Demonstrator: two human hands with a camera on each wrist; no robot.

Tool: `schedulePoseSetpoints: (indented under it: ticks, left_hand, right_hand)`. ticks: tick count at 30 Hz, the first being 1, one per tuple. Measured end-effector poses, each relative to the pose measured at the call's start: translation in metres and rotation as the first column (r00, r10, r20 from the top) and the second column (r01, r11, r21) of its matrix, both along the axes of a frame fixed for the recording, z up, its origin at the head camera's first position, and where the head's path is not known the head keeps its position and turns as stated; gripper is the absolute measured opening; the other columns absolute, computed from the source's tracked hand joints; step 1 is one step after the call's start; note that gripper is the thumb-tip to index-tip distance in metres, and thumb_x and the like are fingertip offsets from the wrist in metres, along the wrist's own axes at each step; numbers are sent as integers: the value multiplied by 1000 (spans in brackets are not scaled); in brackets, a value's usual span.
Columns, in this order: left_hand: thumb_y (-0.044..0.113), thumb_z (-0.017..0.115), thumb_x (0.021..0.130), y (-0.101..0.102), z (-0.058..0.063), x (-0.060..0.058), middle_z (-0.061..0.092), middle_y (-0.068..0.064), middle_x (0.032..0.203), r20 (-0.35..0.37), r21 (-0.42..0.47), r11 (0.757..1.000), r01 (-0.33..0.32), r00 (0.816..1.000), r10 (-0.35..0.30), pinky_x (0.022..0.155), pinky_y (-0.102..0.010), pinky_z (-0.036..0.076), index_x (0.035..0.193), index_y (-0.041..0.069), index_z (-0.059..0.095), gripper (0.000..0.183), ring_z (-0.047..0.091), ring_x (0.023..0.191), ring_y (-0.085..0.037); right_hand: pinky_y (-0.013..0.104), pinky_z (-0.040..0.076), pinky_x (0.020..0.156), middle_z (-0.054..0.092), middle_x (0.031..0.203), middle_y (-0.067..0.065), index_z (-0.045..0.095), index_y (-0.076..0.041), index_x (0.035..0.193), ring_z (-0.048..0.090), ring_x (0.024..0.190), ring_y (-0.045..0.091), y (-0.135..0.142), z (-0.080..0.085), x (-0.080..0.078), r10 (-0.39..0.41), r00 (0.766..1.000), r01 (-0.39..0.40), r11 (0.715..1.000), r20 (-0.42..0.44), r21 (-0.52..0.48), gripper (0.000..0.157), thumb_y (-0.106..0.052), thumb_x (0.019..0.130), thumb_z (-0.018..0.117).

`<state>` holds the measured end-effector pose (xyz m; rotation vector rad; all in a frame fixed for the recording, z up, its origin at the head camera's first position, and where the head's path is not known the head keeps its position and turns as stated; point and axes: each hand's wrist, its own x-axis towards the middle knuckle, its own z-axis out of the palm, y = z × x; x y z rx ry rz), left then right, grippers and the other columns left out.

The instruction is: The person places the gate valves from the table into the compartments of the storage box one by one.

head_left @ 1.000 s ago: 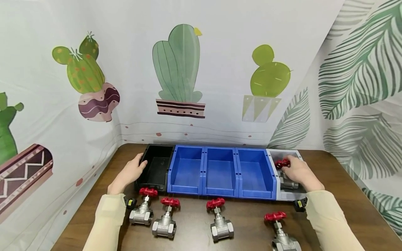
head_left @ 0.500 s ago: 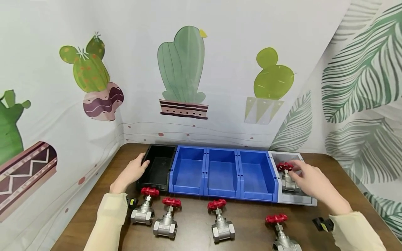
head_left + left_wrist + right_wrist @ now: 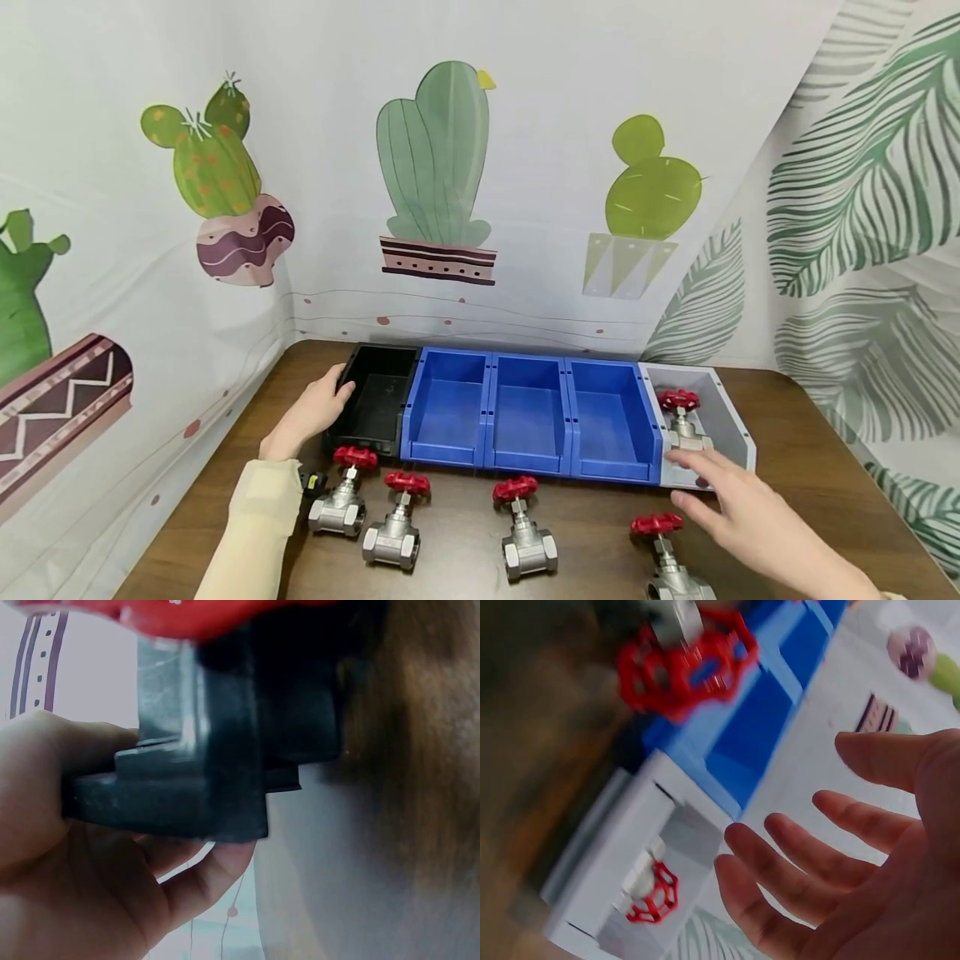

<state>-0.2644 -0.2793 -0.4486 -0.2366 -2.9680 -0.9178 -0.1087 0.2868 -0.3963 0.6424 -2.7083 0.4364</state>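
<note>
Valve [image 3: 684, 435] sat inside the grey bin [image 3: 731, 408], right end of the row. Red wheel on top, stem ran up and slightly left in the head view, body's long axis roughly left-right. Couldn't tell if it stood dead upright.

Right hand [image 3: 742, 510] was at that bin's front edge: fingers spread, loosely bent, thumb well apart, hold on nothing. Couldn't tell if fingertips touched bin or valve.

Left hand [image 3: 313, 410] was at the opposite end, gripping the black bin [image 3: 375, 410] by its left wall, thumb and fingers on either side.

Four more valves lay in front of the row, all wheel-end away from the person: first [image 3: 337, 512] and second [image 3: 393, 537] leaned right, third [image 3: 528, 550] and fourth [image 3: 672, 577] leaned left. Fourth was cut off by the frame.

Three blue bins [image 3: 527, 408] filled the middle, side by side. Any lettering on the valves was too small to read; same for the yellow patch on the black gadget [image 3: 313, 482] at the left wrist.

Brown table [image 3: 457, 533], cactus-and-leaf curtain [image 3: 540, 167] behind.
</note>
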Motion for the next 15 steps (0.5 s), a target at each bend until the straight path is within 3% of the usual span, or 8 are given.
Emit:
schedulePoseSetpoints:
  ticks: [6,9,12,15]
  left_hand:
    - [17,43,105,2,2,1,46,-36,134,-2,11,1000,-1,1000,1,98,-59,38,144,-10,31,48,46,123,-48]
    - [17,43,105,2,2,2,47,-36,134,-7,14,1000,1,1000,0,98,-59,38,143,-10,31,48,46,124,-48]
    - [16,43,105,2,1,1,48,-36,133,-12,16,1000,-1,1000,1,97,-58,38,143,-9,32,47,47,122,-48]
    - [17,43,105,2,1,1,50,-35,131,-17,19,1000,-3,1000,3,97,-58,39,142,-9,32,46,49,121,-47]
  right_hand:
    - [38,54,75,58,118,-8,64,-20,123,61,100,15,0,-13,15,33,995,-38,998,92,56,48,-36,81,80]
    - [34,53,77,57,120,-6,62,-16,125,59,103,12,5,-23,15,121,981,-129,991,154,42,51,-40,84,77]
    - [30,51,81,58,123,0,59,-13,129,56,108,10,9,-34,13,200,950,-205,979,239,-3,55,-43,85,74]
    - [29,50,82,58,126,5,56,-13,133,53,113,11,13,-46,12,277,935,-279,960,223,-25,62,-44,83,76]
